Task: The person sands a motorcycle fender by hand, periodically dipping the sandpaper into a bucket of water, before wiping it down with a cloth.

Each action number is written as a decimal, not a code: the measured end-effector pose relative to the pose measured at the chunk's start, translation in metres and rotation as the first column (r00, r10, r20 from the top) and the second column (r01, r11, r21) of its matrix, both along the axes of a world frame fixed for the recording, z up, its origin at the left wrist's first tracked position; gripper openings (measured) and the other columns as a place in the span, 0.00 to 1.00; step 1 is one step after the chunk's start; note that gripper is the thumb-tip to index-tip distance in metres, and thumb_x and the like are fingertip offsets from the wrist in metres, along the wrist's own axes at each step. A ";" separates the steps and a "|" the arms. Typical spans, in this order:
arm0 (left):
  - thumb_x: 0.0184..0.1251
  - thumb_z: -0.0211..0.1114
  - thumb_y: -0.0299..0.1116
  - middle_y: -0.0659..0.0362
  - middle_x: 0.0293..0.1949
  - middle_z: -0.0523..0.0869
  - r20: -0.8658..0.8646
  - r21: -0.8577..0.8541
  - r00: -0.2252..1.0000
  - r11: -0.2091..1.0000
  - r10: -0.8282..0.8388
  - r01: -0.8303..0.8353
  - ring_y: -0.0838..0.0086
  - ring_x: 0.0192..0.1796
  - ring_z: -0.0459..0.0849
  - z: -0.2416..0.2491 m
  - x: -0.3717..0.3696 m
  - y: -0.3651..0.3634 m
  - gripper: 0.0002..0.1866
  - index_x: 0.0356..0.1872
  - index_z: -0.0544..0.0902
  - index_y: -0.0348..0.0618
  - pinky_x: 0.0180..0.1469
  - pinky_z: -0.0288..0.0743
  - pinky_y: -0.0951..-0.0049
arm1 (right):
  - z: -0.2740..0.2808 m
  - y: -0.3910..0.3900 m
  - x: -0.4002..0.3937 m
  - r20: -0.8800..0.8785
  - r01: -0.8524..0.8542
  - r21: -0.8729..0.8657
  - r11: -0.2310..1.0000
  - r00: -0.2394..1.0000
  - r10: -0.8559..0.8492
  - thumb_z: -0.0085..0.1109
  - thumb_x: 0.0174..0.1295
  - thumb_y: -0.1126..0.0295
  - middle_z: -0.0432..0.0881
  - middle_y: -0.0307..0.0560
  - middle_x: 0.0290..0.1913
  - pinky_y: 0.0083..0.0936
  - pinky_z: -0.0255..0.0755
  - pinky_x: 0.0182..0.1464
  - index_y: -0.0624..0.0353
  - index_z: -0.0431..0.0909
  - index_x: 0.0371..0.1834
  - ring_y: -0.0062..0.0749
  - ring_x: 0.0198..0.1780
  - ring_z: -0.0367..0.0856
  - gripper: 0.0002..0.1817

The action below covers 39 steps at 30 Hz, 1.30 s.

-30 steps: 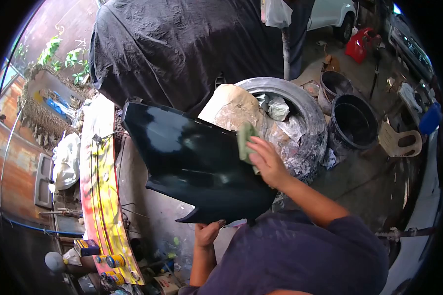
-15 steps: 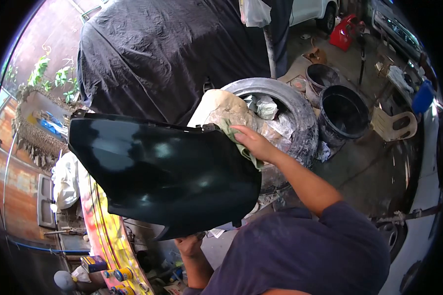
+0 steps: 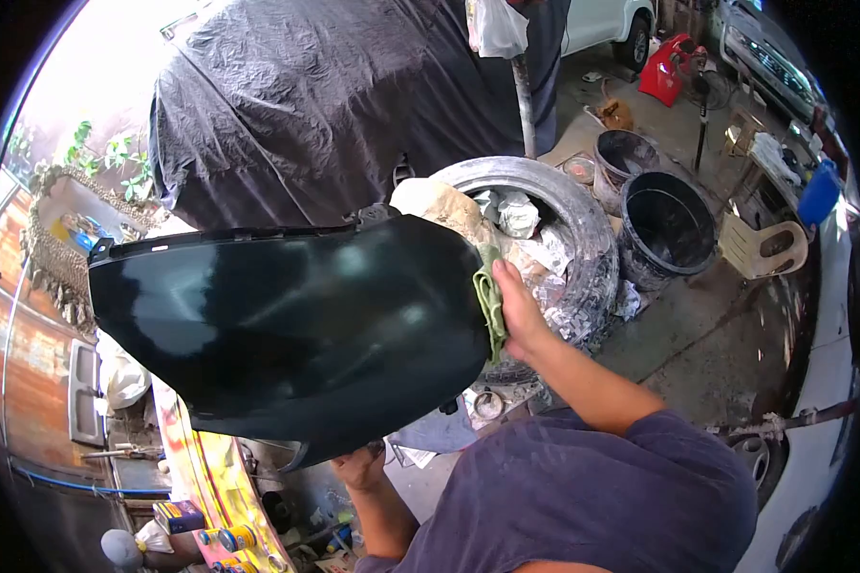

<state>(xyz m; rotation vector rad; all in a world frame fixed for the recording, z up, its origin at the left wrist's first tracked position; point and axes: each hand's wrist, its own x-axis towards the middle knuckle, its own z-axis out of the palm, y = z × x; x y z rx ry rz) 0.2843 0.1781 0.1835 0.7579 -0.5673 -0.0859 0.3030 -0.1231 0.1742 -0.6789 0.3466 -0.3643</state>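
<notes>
Far to the left of both hands, a rough-edged basin (image 3: 36, 224) stands beyond a white bundle (image 3: 122, 372). Nearer the left hand, to its left, a yellow-and-pink strip (image 3: 201, 458) carries a blue box (image 3: 179, 516) and small cans (image 3: 237, 537). The glossy black panel (image 3: 287, 325) is held up between the hands, extending well to the left of the left hand; pale reflections are noted on its surface. The left hand (image 3: 359, 468) is closed at the panel's lower edge, its fingertips partly hidden. At the panel's right edge, a folded green cloth (image 3: 490, 304) is in contact with the panel. The right hand (image 3: 521, 310) is partly closed on the cloth, thumb uppermost, remaining fingers largely concealed. Beyond the right hand lies a dusty tire (image 3: 597, 248) with crumpled paper (image 3: 518, 215) inside. Further right stand a black bucket (image 3: 645, 270) and a beige chair (image 3: 741, 250)
</notes>
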 end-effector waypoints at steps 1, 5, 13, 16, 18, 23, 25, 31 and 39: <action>0.58 0.60 0.19 0.55 0.66 0.79 0.020 0.007 1.000 1.000 -0.003 0.003 0.57 0.69 0.75 0.002 0.003 -0.006 0.31 0.66 0.76 0.46 0.74 0.62 0.47 | 0.006 0.009 -0.005 -0.004 -0.003 0.009 1.000 1.000 0.003 0.48 0.77 0.53 0.77 0.34 0.42 0.19 0.75 0.39 0.53 0.67 0.66 0.17 0.40 0.77 0.21; 0.64 0.59 0.20 0.57 0.65 0.80 0.166 0.059 0.986 0.998 0.002 -0.012 0.58 0.69 0.75 0.004 0.011 -0.018 0.27 0.65 0.77 0.47 0.75 0.61 0.50 | 0.009 0.029 -0.012 -0.013 -0.002 0.153 0.988 1.000 0.004 0.52 0.75 0.51 0.79 0.35 0.41 0.23 0.77 0.36 0.51 0.69 0.61 0.20 0.37 0.79 0.21; 0.61 0.62 0.16 0.53 0.65 0.77 0.165 0.172 0.979 0.974 0.118 -0.147 0.58 0.66 0.76 -0.015 0.015 -0.008 0.29 0.66 0.74 0.39 0.70 0.69 0.55 | 0.027 -0.003 0.007 0.261 -0.267 0.398 0.878 0.950 0.170 0.58 0.70 0.49 0.88 0.44 0.46 0.35 0.81 0.52 0.52 0.81 0.55 0.35 0.46 0.87 0.21; 0.58 0.65 0.16 0.51 0.69 0.71 0.412 0.674 0.908 0.646 0.073 -0.357 0.60 0.72 0.69 -0.031 0.017 0.019 0.34 0.69 0.69 0.35 0.74 0.62 0.54 | 0.062 -0.018 0.010 0.412 -0.301 0.322 0.898 0.898 0.154 0.61 0.68 0.48 0.83 0.47 0.59 0.40 0.75 0.63 0.51 0.75 0.66 0.40 0.59 0.82 0.28; 0.56 0.66 0.17 0.50 0.73 0.66 0.265 0.654 0.962 0.744 -0.060 -0.133 0.61 0.76 0.63 -0.022 0.017 0.006 0.40 0.73 0.63 0.36 0.78 0.53 0.56 | 0.071 -0.034 0.013 0.438 -0.225 0.255 0.940 0.894 0.096 0.62 0.68 0.50 0.81 0.46 0.62 0.38 0.75 0.63 0.52 0.71 0.69 0.39 0.60 0.81 0.30; 0.65 0.61 0.20 0.52 0.76 0.65 -0.402 0.661 0.892 0.610 -0.205 0.437 0.62 0.77 0.63 -0.052 -0.003 0.002 0.38 0.77 0.61 0.41 0.73 0.64 0.59 | 0.100 -0.072 0.013 0.557 0.126 -0.155 0.980 0.830 -0.019 0.67 0.66 0.58 0.76 0.40 0.62 0.28 0.68 0.66 0.56 0.66 0.71 0.28 0.62 0.76 0.33; 0.71 0.60 0.26 0.48 0.70 0.74 -0.258 0.912 0.838 0.165 -0.480 0.375 0.59 0.71 0.73 -0.040 -0.017 0.013 0.28 0.71 0.69 0.36 0.69 0.69 0.59 | 0.104 -0.087 0.008 0.539 0.149 -0.301 0.942 0.841 0.039 0.73 0.61 0.62 0.76 0.38 0.60 0.22 0.65 0.65 0.57 0.65 0.71 0.24 0.61 0.74 0.37; 0.79 0.54 0.43 0.47 0.47 0.88 0.395 0.460 0.918 0.874 -0.045 -0.155 0.60 0.50 0.87 0.086 0.027 0.044 0.24 0.59 0.79 0.30 0.57 0.78 0.61 | 0.125 -0.079 0.002 0.432 0.057 -0.606 0.793 0.861 0.268 0.76 0.54 0.66 0.77 0.39 0.59 0.23 0.65 0.67 0.59 0.66 0.69 0.25 0.61 0.75 0.40; 0.78 0.30 0.67 0.59 0.45 0.73 0.009 0.865 1.000 0.503 -0.010 -0.003 0.73 0.48 0.69 0.060 0.087 0.019 0.37 0.48 0.73 0.40 0.54 0.67 0.69 | 0.102 -0.059 0.020 0.311 -0.190 -0.622 0.760 0.830 0.463 0.75 0.56 0.64 0.78 0.42 0.59 0.26 0.67 0.67 0.61 0.68 0.68 0.28 0.62 0.76 0.38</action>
